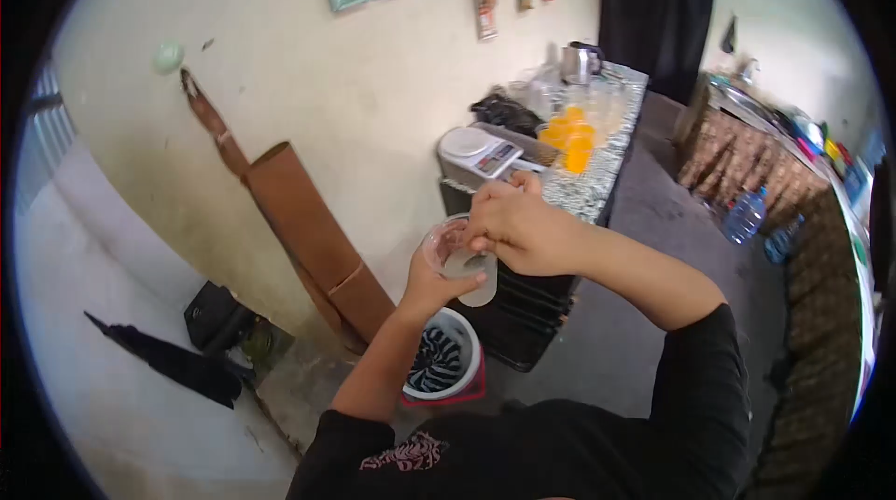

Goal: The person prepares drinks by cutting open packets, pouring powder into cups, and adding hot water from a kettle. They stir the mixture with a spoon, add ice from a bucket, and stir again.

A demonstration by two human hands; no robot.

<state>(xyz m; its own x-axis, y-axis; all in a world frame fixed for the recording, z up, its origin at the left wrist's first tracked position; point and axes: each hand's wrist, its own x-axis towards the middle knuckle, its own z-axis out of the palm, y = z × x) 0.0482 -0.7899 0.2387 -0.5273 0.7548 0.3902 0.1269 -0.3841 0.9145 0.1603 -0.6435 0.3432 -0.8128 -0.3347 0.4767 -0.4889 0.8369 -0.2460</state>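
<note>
My left hand (431, 287) is wrapped round a clear plastic cup (482, 291), which is tilted, with its wide rim toward the upper left. Over the cup's mouth, my right hand (523, 227) has its fingers pinched together and pointing into the cup. Whatever those fingers hold is hidden behind them. Just beyond my hands, a white kitchen scale (479, 151) sits on a grey box at the near end of the speckled counter (583, 197). Several orange-filled cups (571, 138) stand to the right of the scale.
A metal kettle (581, 63), clear cups (611, 108) and a black plastic bag (507, 112) lie farther along the counter. Below my hands is a white bucket (471, 337) with striped cloth in it. A brown hanging (303, 220) covers part of the left wall. Water bottles (745, 217) stand right.
</note>
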